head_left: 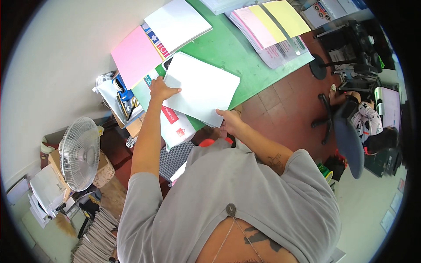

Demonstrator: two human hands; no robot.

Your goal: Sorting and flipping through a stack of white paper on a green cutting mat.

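Note:
A stack of white paper sheets (204, 83) lies tilted at the near edge of the green table, under both my hands. My left hand (161, 90) is at its left edge, the thumb lying over the top sheet and the fingers along the side. My right hand (232, 121) pinches the near right corner, thumb above and the other fingers hidden beneath. Partly under the stack is a white paper package (176, 131) with a red label. A dark object (167, 64) peeks out at the stack's far left corner.
Farther back on the green table (223, 41) are another white paper stack (177, 24), pink sheets (137, 57), and pink and yellow paper piles (258, 26). A box with scissors (131, 104) and a fan (80, 153) stand left. A seated person (366, 120) is at right.

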